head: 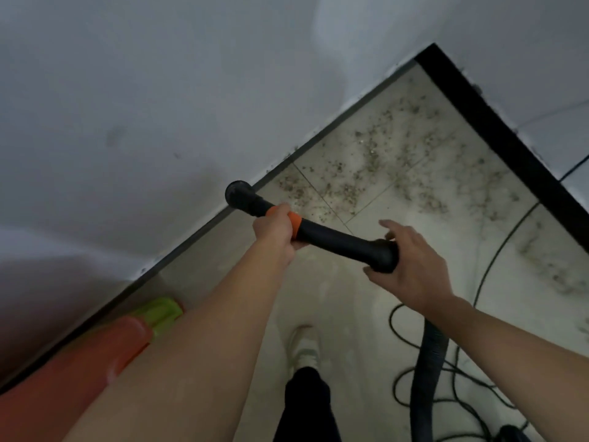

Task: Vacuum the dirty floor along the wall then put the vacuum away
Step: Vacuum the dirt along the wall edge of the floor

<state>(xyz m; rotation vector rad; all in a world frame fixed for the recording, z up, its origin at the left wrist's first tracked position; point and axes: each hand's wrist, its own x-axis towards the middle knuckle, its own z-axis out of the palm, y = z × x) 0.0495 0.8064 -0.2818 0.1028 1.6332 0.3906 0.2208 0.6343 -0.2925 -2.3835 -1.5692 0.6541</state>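
Observation:
A black vacuum wand (334, 239) with an orange band runs from the wall base toward me. Its round nozzle end (237, 193) sits by the dark skirting. My left hand (275, 229) grips the wand at the orange band. My right hand (411, 266) rests on the wand's thick rear end with fingers spread loosely. A black hose (428, 371) drops from under my right wrist to the floor. Grey crumbs and dirt (392, 164) lie scattered on the pale tiles beyond the nozzle, along the wall.
A white wall (159, 106) fills the left. A black threshold strip (510, 132) bounds the tiles at right. A thin black cable (446, 371) loops over the floor at right. An orange and green object (105, 349) lies by the skirting at lower left. My shoe (304, 346) stands below.

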